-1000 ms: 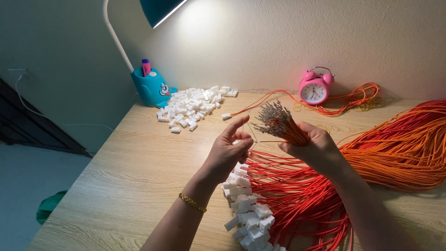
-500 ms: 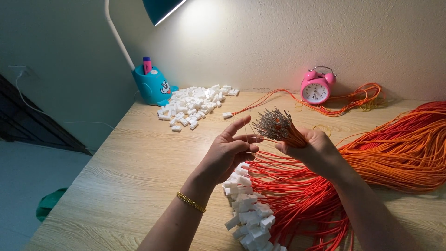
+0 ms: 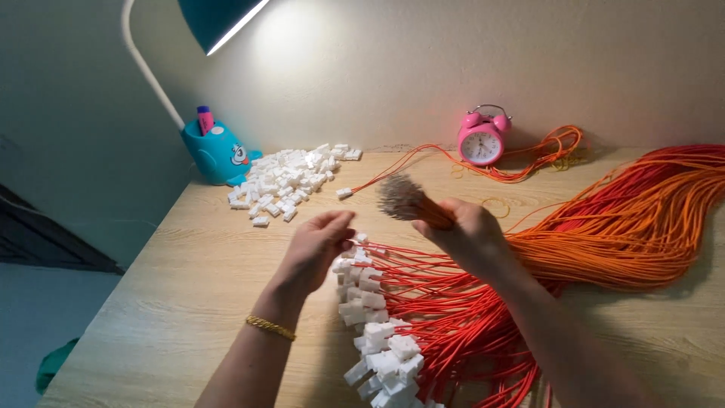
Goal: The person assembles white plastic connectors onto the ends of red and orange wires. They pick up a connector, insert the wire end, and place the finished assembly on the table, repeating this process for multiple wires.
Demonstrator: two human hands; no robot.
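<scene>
— Left hand [image 3: 316, 249] has dropped from the wire bundle [image 3: 411, 202], fingers loosely curled, holding nothing visible

— Right hand [image 3: 464, 230] grips it, left of the pink clock [image 3: 480, 140]; tips blurred

The left hand [image 3: 321, 245] has drawn back from the wire bundle [image 3: 411, 202].

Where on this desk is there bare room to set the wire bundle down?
Bare wood lies left of the left hand, between the loose white connectors and the desk's near edge. A smaller patch lies between the clock and the right hand. Crowded: orange wires at right, finished wires in front.
</scene>
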